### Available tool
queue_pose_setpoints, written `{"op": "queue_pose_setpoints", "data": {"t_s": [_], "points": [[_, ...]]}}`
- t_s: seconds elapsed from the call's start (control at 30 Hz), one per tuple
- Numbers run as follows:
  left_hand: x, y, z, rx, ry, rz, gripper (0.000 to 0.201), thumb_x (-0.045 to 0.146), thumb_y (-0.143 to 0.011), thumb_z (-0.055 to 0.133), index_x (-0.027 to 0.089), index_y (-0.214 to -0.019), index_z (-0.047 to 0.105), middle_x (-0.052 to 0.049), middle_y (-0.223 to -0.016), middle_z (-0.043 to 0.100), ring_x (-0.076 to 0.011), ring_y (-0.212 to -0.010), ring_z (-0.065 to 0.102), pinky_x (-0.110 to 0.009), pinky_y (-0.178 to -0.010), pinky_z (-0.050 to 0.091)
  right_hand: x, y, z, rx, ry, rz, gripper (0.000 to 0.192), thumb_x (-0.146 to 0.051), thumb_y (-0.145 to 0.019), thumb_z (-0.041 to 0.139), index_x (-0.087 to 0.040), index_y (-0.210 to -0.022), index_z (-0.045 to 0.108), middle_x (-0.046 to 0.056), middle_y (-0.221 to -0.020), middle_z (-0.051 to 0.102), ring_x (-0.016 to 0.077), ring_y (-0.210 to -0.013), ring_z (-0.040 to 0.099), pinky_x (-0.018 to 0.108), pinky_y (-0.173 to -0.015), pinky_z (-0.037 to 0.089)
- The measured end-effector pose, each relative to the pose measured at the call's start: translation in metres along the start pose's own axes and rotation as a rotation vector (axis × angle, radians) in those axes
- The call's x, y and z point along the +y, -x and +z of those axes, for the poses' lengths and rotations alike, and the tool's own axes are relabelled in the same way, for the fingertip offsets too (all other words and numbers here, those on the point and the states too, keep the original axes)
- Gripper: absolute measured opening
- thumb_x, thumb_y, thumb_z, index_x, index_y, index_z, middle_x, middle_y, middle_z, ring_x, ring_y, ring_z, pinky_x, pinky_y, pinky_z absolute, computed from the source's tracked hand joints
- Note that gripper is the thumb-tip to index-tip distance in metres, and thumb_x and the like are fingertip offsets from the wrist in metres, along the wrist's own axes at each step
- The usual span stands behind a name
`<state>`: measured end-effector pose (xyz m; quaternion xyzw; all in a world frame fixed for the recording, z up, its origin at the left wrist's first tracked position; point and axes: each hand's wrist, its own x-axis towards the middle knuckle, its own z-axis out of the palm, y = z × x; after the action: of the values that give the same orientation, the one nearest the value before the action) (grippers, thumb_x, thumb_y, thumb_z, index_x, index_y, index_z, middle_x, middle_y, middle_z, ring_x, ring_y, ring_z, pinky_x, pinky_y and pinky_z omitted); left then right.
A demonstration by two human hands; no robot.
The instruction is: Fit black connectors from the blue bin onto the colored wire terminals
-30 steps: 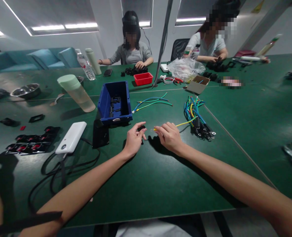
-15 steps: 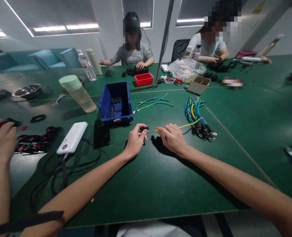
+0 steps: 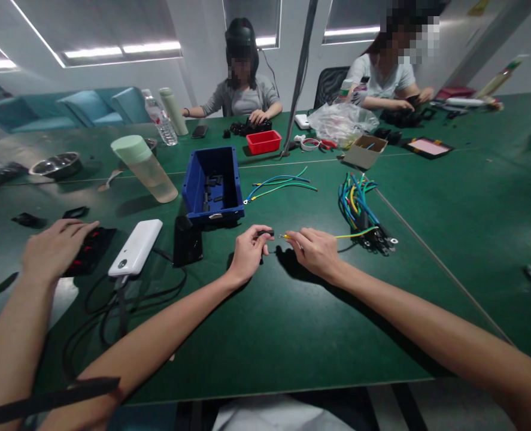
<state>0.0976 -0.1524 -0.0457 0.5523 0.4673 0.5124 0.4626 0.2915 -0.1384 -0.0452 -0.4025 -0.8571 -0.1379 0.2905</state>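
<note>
Joining step. The left hand (image 3: 247, 256) pinches one small black connector (image 3: 266, 233) above the tabletop (image 3: 292, 323); the right hand (image 3: 316, 252) grips one yellow wire (image 3: 352, 234), its tip just short of the connector. The next move likely calls for fine alignment. One blue bin (image 3: 213, 189), one wire bundle (image 3: 359, 206) and a co-worker's hand (image 3: 54, 248) lie nearby.

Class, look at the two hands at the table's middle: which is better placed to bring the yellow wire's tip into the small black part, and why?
Probably the right hand: it pinches the yellow wire, tip aimed at the small black part gripped by the left hand.
</note>
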Motion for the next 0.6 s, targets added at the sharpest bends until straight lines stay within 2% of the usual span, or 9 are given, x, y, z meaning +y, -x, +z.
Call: {"op": "queue_pose_setpoints", "data": {"t_s": [0.6], "points": [[-0.0001, 0.0008, 0.0004, -0.023, -0.032, 0.000, 0.026, 0.036, -0.083, 0.058, 0.015, -0.099, 0.060, -0.004, -0.080, 0.065, -0.0065, -0.048, 0.051, -0.018, -0.042, 0.037, -0.0006, 0.0001, -0.0007, 0.027, 0.009, -0.033, 0.024, -0.028, -0.094, 0.047, -0.020, -0.099, 0.068, 0.001, -0.069, 0.063, 0.0112, -0.061, 0.050, 0.027, -0.058, 0.027]]}}
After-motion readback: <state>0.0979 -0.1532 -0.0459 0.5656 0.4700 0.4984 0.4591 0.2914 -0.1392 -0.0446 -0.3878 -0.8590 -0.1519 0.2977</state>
